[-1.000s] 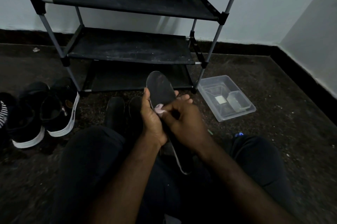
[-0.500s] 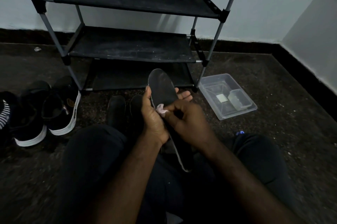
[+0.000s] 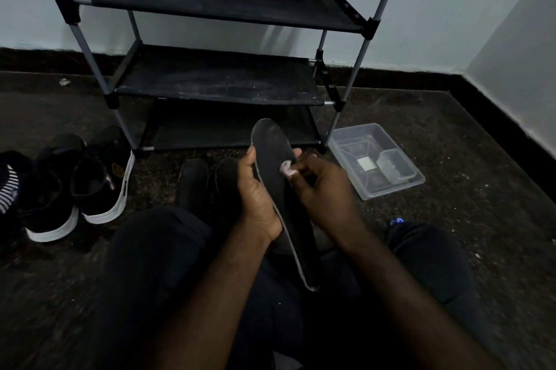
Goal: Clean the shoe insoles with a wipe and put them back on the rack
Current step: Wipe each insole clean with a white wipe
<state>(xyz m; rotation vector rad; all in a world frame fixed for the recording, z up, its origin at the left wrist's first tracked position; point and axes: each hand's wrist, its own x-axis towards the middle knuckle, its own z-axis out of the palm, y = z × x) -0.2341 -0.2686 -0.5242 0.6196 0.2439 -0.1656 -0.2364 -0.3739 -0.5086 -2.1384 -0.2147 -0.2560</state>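
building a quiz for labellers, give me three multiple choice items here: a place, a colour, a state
1. Where is the clear box? A top shelf; B floor, right of the rack; C the person's lap.
2. Sole colour of the sneakers? A white; B red; C green.
3. What does the right hand do? A lies flat on the floor; B pinches the wipe against the insole; C lifts a sneaker.
Answers: B, it sits on the floor by the rack's right legs; A, white bands edge the black uppers; B, it curls round the wipe on the insole.
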